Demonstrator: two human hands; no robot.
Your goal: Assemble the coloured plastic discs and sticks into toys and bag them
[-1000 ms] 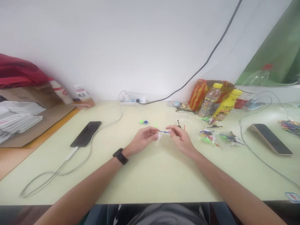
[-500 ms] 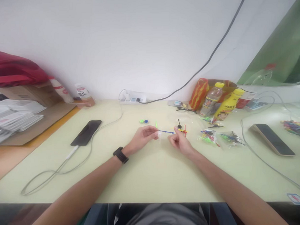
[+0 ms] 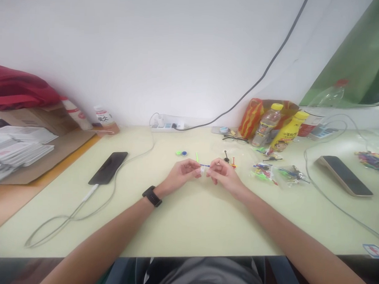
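Near the middle of the table my left hand [image 3: 186, 171] is closed in a pinch on a small whitish, see-through piece [image 3: 202, 170]; its exact kind is too small to make out. My right hand [image 3: 224, 175] meets it from the other side, thumb and fingertips pinched at the piece's right end. Just behind the fingertips lies a blue plastic stick [image 3: 204, 165], partly covered by the right hand. A bright green stick [image 3: 197, 157] is beyond the left fingertips. Past the right hand are a black piece [image 3: 226, 158] and a red stick [image 3: 234, 161].
A green and a blue round piece [image 3: 184, 153] lie farther back. To the right are bagged coloured parts [image 3: 263, 171], bottles [image 3: 267, 125] and a phone on a stand [image 3: 346, 175]. On the left, a phone [image 3: 108, 168] has a cable [image 3: 114, 193] attached. Eyeglasses [image 3: 235, 138] lie behind.
My right hand has moved left to the whitish piece and its fingers have closed there, covering part of the blue stick. My left hand has stayed nearly still.
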